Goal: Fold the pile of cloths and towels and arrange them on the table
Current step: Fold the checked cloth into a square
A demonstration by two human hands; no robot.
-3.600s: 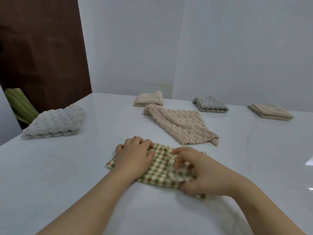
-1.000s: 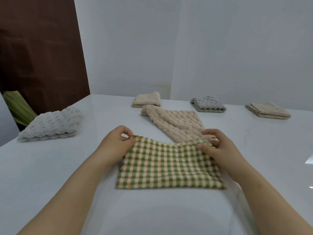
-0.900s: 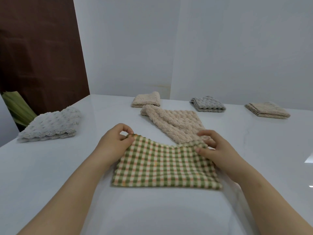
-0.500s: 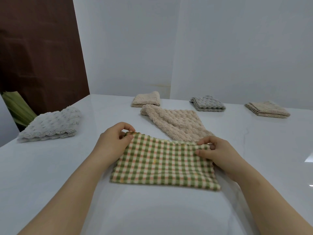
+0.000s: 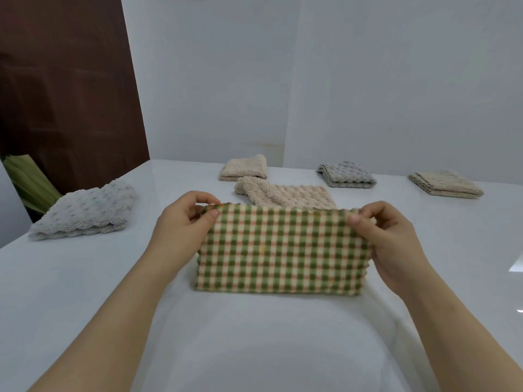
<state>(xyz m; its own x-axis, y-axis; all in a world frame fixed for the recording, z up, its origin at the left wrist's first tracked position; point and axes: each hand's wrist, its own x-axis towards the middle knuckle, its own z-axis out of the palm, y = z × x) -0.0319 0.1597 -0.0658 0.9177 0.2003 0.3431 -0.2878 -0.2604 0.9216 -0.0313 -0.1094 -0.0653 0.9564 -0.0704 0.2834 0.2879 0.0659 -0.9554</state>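
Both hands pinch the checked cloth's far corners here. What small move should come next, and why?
Probably bring the two pinched corners together sideways, halving it. The left hand and right hand hold the green checked cloth as a wide rectangle, while the finished grey cloth is more compact.

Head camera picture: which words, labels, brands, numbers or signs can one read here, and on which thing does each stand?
None can be read: the checked cloth, the folded towels, the table and the wall show no text or label.

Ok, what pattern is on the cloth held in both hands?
Green, cream and orange check on the held checked cloth, clearest in the head view.
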